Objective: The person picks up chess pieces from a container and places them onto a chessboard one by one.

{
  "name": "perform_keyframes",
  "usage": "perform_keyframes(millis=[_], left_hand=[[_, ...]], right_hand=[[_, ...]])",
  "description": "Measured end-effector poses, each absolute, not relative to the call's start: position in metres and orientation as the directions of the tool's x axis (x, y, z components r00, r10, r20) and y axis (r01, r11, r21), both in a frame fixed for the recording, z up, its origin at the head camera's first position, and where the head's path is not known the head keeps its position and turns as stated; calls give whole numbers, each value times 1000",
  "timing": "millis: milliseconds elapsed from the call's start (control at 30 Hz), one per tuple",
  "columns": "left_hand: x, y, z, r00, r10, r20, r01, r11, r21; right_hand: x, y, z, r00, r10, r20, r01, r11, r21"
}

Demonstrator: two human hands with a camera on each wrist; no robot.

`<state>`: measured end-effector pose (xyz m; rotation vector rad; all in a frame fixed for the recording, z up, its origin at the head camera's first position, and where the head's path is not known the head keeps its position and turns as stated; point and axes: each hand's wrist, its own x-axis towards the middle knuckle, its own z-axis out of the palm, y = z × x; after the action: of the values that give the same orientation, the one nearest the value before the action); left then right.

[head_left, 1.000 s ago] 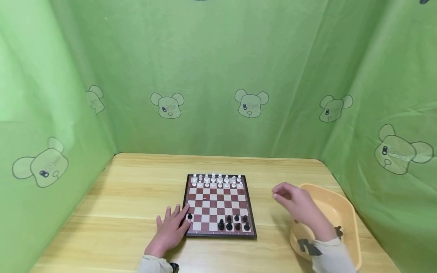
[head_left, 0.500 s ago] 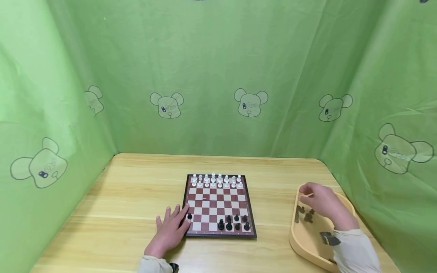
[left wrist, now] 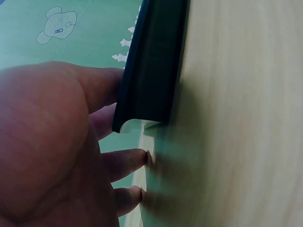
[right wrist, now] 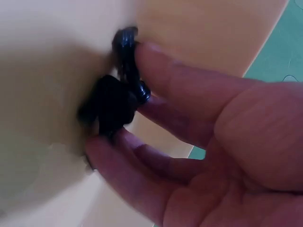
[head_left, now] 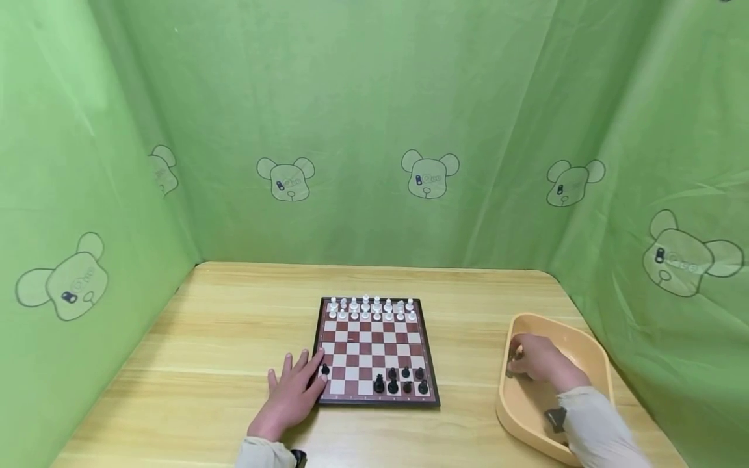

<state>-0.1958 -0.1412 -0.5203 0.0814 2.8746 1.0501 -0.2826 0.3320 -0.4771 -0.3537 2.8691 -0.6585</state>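
My left hand (head_left: 290,398) lies with spread, straight fingers at the chessboard's left edge, beside a lone black pawn (head_left: 325,369). In the left wrist view, the thumb and a finger touch the dark board edge (left wrist: 151,66), and other fingertips rest on the table. The chessboard (head_left: 359,350) bears rows of white pieces (head_left: 365,308) at the far side and several black pieces (head_left: 393,385) at the near right. Inside a peach plastic bin (head_left: 508,413), my right hand (head_left: 544,361) curls its thumb and fingers round black chess pieces (right wrist: 116,101); blur hides their exact kinds.
The bin stands on the wooden table (head_left: 234,338), right of the board and close to the green curtain (head_left: 673,325). Green curtain also encloses the back and left. A dark strap piece (head_left: 554,419) shows by the right cuff.
My right hand has moved right from beside the board, then down into the bin among the black pieces. The left hand and the board have stayed in place.
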Motion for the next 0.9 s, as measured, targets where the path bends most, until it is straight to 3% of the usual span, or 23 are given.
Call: perform_keyframes(millis=[900], left_hand=[[-195,-141,-518,-995,76,-58,21,766,642]], right_hand=[[-281,337,-479,-978,-170,-117,-82,840,-536]])
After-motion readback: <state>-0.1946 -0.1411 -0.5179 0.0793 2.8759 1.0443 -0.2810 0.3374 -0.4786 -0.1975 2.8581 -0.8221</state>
